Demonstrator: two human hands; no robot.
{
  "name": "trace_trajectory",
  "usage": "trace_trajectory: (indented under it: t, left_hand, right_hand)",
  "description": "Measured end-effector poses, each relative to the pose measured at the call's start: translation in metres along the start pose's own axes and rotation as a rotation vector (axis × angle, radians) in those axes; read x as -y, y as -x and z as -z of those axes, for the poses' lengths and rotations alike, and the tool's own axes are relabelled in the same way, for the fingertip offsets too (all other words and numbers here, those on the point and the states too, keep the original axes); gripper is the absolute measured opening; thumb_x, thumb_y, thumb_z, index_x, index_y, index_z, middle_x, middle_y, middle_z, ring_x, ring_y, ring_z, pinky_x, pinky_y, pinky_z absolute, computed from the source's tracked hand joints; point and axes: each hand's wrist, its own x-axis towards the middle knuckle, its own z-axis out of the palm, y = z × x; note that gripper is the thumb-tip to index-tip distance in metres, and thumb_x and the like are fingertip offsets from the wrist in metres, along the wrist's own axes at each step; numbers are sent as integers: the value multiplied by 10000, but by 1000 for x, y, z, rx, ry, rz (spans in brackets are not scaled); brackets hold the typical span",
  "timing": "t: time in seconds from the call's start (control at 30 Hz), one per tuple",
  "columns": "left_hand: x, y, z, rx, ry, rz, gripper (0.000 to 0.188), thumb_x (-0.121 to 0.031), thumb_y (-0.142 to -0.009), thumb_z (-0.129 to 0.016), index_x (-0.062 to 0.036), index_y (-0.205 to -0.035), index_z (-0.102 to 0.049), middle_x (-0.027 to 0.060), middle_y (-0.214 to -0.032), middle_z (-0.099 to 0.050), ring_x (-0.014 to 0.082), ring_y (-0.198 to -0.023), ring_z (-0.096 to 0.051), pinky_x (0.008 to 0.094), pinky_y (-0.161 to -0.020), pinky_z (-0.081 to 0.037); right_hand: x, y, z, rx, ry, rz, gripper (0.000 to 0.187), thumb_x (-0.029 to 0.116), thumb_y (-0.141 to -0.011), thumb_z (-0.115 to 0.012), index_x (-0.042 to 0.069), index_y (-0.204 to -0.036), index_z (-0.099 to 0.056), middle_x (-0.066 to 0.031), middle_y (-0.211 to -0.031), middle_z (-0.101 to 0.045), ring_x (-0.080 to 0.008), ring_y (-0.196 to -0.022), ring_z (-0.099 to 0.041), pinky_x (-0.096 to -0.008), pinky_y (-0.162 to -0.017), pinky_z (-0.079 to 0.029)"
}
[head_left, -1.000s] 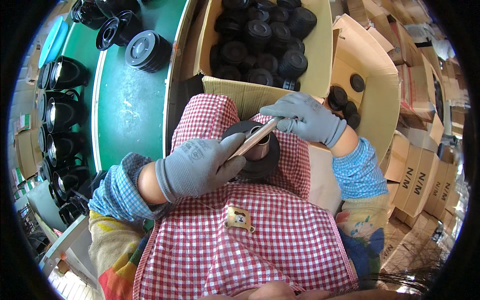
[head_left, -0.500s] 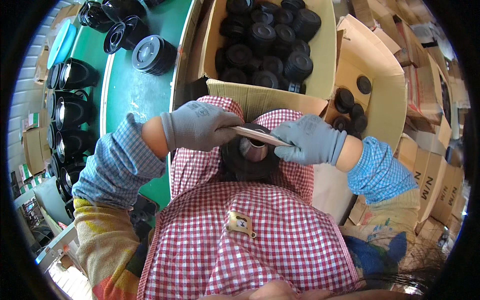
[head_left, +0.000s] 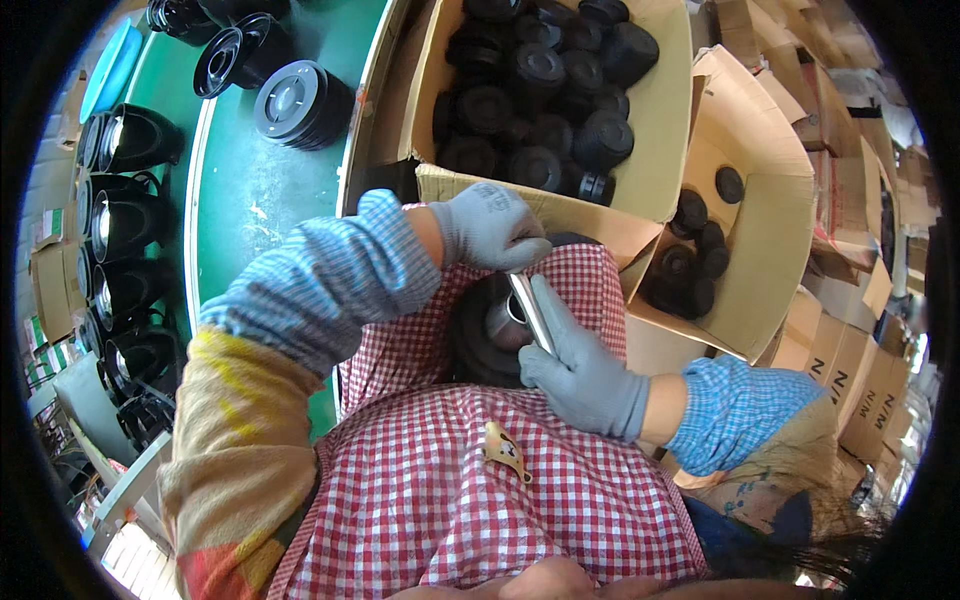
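Note:
Both gloved hands grip a narrow, flat metal bar [head_left: 532, 312], one at each end. My left hand [head_left: 495, 228] is closed over its far end. Around the near end wrap the fingers of my right hand [head_left: 588, 378], with the thumb stretched along the bar. Just under the bar, a black round part [head_left: 476, 335] sits between my knees on the red checked apron. A shiny metal cylinder [head_left: 507, 326] stands up in its middle. The bar covers some of that cylinder, and I cannot tell whether the two touch.
Ahead stands a cardboard box [head_left: 560, 198] of black round lids. A second box [head_left: 775, 235] at its right holds several small black parts. A green table [head_left: 245, 205] on the left carries a stack of black lids [head_left: 300, 103] and a row of black jugs [head_left: 130, 222].
The metal bar has turned from nearly crosswise to pointing away from me. My left hand moved right and forward; my right hand came nearer my body. Both keep hold of it.

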Motion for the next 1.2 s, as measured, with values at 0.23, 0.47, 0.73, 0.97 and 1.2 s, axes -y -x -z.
trace_trajectory:
  t: [0.23,0.47,0.73,0.97,1.2]
  left_hand:
    - [17,-5,-14,-414,72,-86,411,-361,-963,-552,-48,-1190,-689,204,-1084,-701,382,-1065,-645,453,-950,-486]
    - [-26,174,-43,-603,-565,-293,313,-143,-796,-728,-77,-1100,-694,127,-1284,-624,321,-1213,-591,530,-1060,-447]
    - [-38,167,-129,-208,-803,-434,329,-213,-879,-625,-245,-1198,-698,2,-1519,-456,303,-1403,-402,567,-1144,-366]
    - [-56,246,-42,-541,-268,167,557,-302,-611,-912,-60,-1056,-680,261,-1507,-375,438,-1261,-548,469,-1015,-505]
    - [-20,338,-17,-1450,960,261,566,-422,-923,-732,-88,-1342,-550,89,-1252,-579,205,-1043,-632,373,-906,-550]
  right_hand:
    - [61,-5,20,8,-359,-236,562,64,-912,-561,71,-1437,-362,-74,-930,-580,-122,-609,-568,-234,-499,-472]
    - [-27,41,66,-595,-502,196,307,117,-960,-525,38,-1256,-508,-40,-809,-569,-95,-569,-543,-237,-492,-467]
    - [-48,15,42,-608,-527,284,389,32,-911,-535,95,-1294,-505,-49,-802,-582,-111,-552,-536,-238,-483,-471]
    - [2,-31,51,-437,-61,258,844,20,-896,-553,115,-1635,-157,-51,-868,-599,-112,-627,-537,-259,-489,-458]
    - [35,-201,-35,-126,534,356,737,286,-881,-629,173,-1562,-371,-198,-1320,-645,-334,-1189,-649,-379,-1000,-485]
